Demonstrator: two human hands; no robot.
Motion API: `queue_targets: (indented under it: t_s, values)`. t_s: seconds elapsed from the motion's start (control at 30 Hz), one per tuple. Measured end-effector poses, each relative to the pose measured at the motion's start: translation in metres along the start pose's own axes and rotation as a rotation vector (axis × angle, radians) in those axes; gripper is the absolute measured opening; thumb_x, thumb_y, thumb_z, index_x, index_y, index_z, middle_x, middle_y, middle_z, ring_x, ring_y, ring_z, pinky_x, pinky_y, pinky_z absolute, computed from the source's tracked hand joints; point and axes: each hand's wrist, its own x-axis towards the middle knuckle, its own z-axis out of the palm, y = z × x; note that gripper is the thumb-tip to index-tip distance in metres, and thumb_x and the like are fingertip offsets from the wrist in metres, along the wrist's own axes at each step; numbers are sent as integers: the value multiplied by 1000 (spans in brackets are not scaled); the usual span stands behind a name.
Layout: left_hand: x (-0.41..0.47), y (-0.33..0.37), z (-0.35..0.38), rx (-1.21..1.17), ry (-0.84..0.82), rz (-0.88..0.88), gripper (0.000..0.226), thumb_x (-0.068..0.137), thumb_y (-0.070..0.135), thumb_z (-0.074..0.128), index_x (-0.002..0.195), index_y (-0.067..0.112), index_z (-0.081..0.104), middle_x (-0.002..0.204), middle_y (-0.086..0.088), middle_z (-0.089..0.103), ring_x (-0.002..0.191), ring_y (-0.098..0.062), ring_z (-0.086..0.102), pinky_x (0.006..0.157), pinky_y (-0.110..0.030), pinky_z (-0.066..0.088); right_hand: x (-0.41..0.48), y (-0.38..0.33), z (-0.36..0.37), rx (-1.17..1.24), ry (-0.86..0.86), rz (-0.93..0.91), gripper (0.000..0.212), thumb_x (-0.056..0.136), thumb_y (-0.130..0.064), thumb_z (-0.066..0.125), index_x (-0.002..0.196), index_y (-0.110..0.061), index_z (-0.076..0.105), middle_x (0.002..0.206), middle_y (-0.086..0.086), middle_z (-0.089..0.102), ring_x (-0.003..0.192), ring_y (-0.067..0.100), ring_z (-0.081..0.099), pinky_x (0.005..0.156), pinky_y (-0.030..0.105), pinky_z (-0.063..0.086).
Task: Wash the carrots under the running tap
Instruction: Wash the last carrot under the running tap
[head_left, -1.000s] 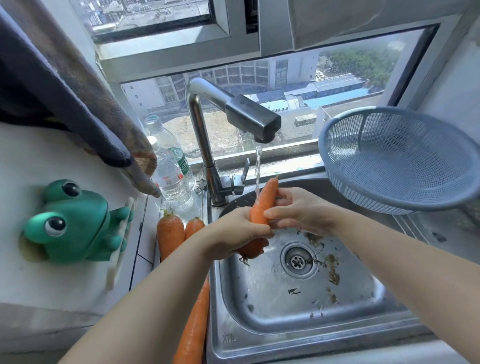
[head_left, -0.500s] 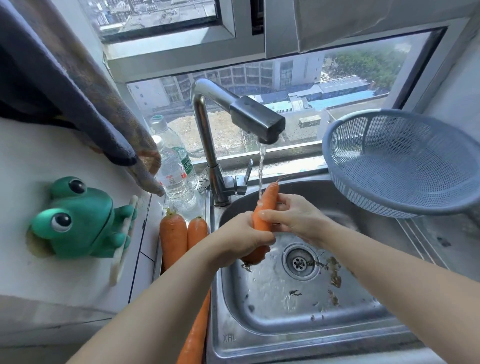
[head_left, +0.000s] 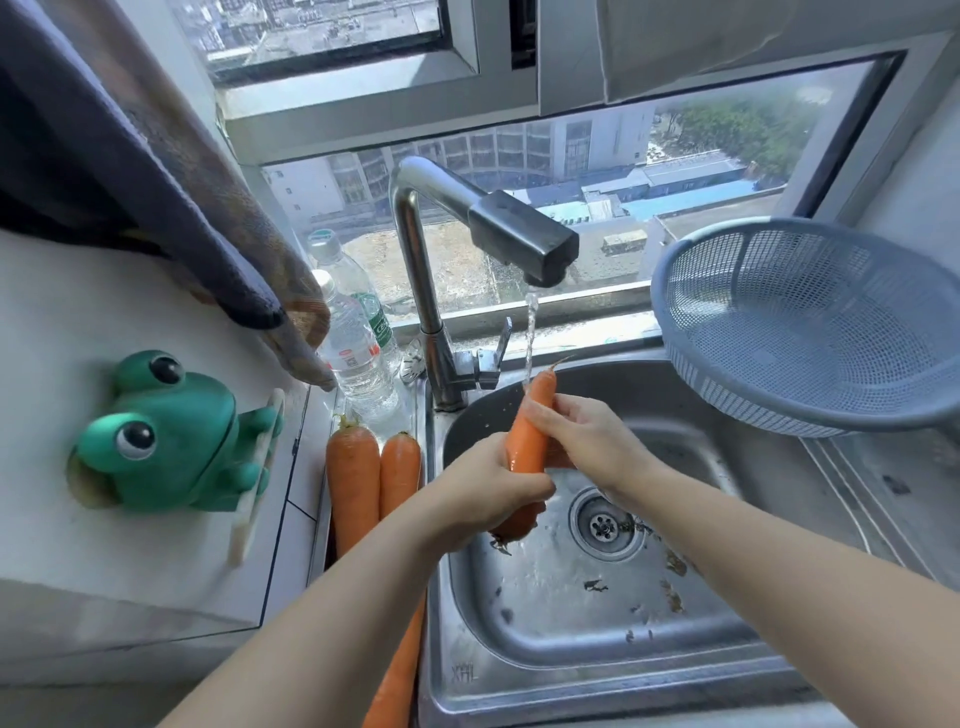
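Observation:
An orange carrot (head_left: 527, 441) is held upright over the steel sink (head_left: 571, 670), its thin tip under the stream of water (head_left: 529, 338) from the tap (head_left: 524, 241). My left hand (head_left: 483, 493) grips the carrot's thick lower part. My right hand (head_left: 582, 439) wraps the upper part from the right, fingers on the wet skin. Two more carrots (head_left: 353, 478) (head_left: 400, 467) lie side by side on the counter strip left of the sink, partly hidden by my left forearm.
A blue mesh colander (head_left: 810, 332) sits at the right above the draining board. Two plastic water bottles (head_left: 356, 353) stand behind the loose carrots. A green frog holder (head_left: 171, 436) is stuck to the left wall, with a dark towel (head_left: 156, 171) above. Bits of dirt lie around the drain (head_left: 605, 525).
The carrot's tip stays under the stream. My right hand has shifted slightly along the upper part of the carrot; the view has tilted a little.

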Motion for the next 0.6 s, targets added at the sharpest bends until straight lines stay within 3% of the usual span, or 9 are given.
queue_targets:
  t_s: [0.1,0.2,0.3,0.37,0.5,0.6]
  values:
    - [-1,-7,-2,-46,-5,-31,17,86,-5,56,87,11,55,73,-12,50,69,-26,51,69,-41,45,0,2,3,31,29,59,30,99,-30,49,101,-5,65,100,14,70,89,24,69,79,34,59]
    - [-2,-12,-5,-53,-18,-34,16,86,-5,56,96,7,56,82,-16,53,66,-21,54,67,-38,47,-3,6,4,-1,-109,97,23,92,-23,61,111,-10,58,108,11,69,98,22,69,88,37,56]
    - [-2,-17,-4,-73,-26,-15,19,84,-6,54,95,9,57,80,-14,51,64,-18,53,62,-33,47,-4,12,3,-98,-170,106,56,80,-17,77,127,-14,48,116,7,67,104,18,67,95,37,53]
    - [-1,-20,-2,-16,0,6,21,80,-3,56,94,13,57,73,-9,52,65,-23,51,62,-36,45,-3,17,5,-141,-106,97,56,80,-25,77,127,-17,47,116,5,66,104,17,66,95,37,52]
    - [0,-25,10,106,53,28,17,70,7,59,85,16,55,59,1,52,57,-18,49,60,-33,42,1,28,21,-150,142,96,38,92,-33,61,122,-13,50,111,1,63,101,13,63,92,33,51]
    - [-3,-29,14,75,89,25,16,71,7,59,86,11,56,63,-6,54,59,-20,49,61,-36,41,3,33,37,-53,203,121,42,94,-32,56,131,-14,46,117,2,61,107,17,60,96,39,49]
